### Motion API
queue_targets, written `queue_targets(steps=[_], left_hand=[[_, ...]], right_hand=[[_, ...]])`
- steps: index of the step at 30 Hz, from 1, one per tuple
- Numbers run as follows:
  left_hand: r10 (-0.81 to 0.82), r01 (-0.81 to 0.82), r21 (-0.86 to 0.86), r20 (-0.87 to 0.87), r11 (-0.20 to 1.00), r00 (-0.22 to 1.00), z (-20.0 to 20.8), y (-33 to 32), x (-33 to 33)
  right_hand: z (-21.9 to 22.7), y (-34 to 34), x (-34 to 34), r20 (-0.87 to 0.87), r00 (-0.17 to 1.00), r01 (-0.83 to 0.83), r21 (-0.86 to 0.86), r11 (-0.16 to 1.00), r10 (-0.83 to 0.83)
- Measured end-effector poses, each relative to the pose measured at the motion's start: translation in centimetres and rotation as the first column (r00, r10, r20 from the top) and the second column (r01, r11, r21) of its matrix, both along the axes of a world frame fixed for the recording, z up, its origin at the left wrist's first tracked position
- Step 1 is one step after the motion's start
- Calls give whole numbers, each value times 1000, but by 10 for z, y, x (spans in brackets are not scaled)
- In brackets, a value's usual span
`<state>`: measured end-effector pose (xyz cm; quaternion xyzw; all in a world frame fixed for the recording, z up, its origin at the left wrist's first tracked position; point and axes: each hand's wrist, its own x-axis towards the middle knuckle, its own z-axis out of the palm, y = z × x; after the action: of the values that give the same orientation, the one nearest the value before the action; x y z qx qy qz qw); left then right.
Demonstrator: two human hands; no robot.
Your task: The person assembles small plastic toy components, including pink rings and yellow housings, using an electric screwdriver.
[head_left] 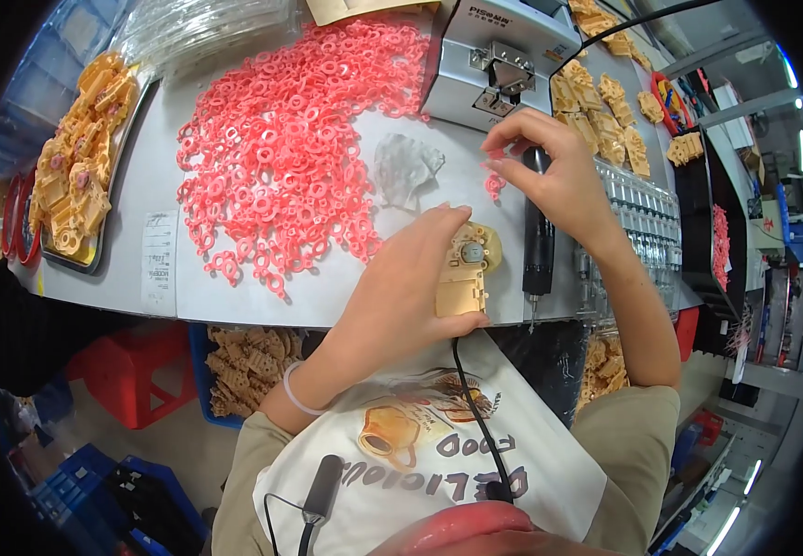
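Your left hand holds a yellow plastic casing between the thumb and the fingers, on the right side of this hand. Your right hand pinches a small pink ring part with thumb and forefinger. A black electric screwdriver lies partly under your right hand. Beyond your left hand are a crumpled white tissue and, farther left, a wide heap of pink rings.
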<state>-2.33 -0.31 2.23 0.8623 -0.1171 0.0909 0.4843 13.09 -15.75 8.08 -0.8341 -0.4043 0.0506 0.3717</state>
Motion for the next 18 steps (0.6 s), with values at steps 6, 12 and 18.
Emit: queue_targets(steps=[6, 12, 18], left_hand=[[-6, 6, -2, 20, 1000, 1000, -3, 4, 7], [18, -17, -19, 70, 1000, 997, -6, 0, 4], [35, -34, -18, 83, 999, 996, -13, 1, 6]], right_hand=[[4, 1, -2, -243, 966, 132, 166, 977, -89], [4, -24, 8, -261, 964, 47, -25, 999, -52], [9, -8, -9, -485, 848, 263, 35, 964, -214]])
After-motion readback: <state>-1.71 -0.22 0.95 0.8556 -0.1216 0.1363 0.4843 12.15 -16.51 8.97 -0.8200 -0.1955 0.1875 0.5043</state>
